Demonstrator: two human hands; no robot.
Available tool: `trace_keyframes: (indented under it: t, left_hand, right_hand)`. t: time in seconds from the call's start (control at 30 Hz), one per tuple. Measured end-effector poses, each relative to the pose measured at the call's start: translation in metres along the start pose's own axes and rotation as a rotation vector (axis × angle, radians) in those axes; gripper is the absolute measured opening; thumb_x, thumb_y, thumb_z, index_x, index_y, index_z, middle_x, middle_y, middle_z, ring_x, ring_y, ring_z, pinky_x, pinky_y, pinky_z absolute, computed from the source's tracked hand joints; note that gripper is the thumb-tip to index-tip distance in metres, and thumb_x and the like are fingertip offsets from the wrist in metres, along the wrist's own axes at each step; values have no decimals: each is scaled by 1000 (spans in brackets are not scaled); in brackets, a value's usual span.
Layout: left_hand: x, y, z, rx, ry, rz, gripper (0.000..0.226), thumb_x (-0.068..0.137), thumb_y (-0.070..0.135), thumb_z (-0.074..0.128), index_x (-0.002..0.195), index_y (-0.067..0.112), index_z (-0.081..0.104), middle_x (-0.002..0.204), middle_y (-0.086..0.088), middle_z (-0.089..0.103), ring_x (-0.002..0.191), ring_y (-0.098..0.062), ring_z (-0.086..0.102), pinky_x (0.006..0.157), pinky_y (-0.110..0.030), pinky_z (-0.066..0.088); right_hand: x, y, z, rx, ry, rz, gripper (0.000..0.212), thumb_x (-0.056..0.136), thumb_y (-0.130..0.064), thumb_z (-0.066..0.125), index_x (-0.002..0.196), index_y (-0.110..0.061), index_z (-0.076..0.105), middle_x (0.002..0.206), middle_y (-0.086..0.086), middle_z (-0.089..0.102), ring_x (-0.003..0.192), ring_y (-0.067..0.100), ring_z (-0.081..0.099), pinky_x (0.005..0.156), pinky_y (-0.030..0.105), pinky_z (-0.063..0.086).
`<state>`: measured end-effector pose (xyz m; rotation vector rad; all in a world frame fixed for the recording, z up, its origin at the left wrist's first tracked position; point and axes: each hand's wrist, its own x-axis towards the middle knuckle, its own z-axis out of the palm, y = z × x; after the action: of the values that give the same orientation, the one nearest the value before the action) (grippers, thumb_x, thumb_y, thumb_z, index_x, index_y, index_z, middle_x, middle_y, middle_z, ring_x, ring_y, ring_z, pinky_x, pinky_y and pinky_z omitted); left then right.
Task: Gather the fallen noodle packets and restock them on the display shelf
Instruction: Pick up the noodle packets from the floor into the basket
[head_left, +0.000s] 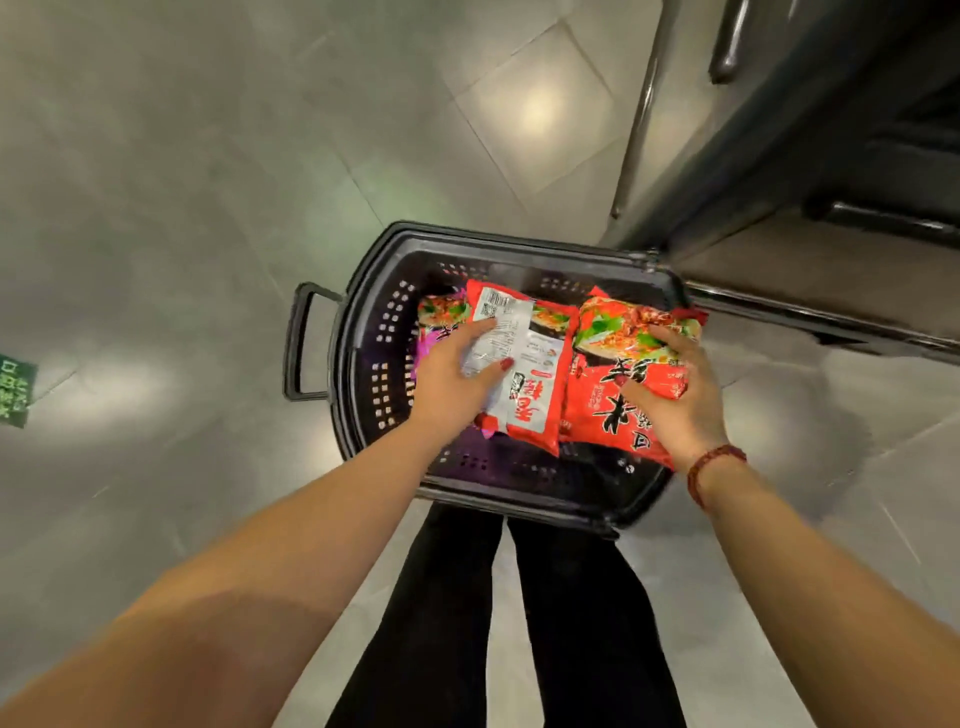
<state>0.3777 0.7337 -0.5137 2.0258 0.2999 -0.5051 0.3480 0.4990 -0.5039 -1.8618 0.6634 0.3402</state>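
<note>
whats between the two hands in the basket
In the head view, only red noodle packets fill the gap between the left hand and right hand, inside the black basket.

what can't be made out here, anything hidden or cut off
Head view:
Count of red noodle packets in the black perforated plastic basket: left hand, right hand and top packets cover lower ones.
Dark display shelf: cut off by right edge, contents unseen.
Green floor sticker: cut by left edge, text blurred.
</note>
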Motion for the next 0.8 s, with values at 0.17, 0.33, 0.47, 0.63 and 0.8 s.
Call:
trace_keyframes:
  t: [0.17,0.33,0.47,0.63,0.8]
  left_hand:
    - [51,-69,58,6,-20,-2,46,87,14,72,130,12,57,134,2,56,122,-5,47,104,-11,34]
    - [89,-134,100,21,1,-7,50,88,17,70,135,17,53,138,-1,54,129,-14,48,110,-31,37]
    - [109,-175,125,67,37,84,53,89,19,69,138,15,50,137,9,50,130,-13,45,109,-15,32]
    - [125,-198,153,237,-36,181,62,93,31,64,148,27,36,149,-11,37,137,-19,29,107,-15,19]
    - [140,-208,168,393,-89,216,65,97,37,56,152,31,24,155,-21,22,146,-35,15,114,-35,18]
  right_hand:
    - [50,67,31,-6,46,27,63,73,-3,76,119,-40,56,116,-18,58,110,13,58,101,36,48]
    - [90,126,64,-8,69,2,63,76,-1,73,121,-41,52,127,-16,51,108,-15,49,96,13,44]
    - [115,166,88,25,102,9,66,78,1,70,118,-46,51,131,-14,50,119,-1,49,100,23,47]
    - [138,204,102,-70,91,32,64,83,0,65,134,-33,46,135,-5,43,106,-14,41,80,-8,30]
    - [149,216,114,-267,30,105,69,91,-6,58,144,-41,32,145,11,29,124,20,43,94,23,38]
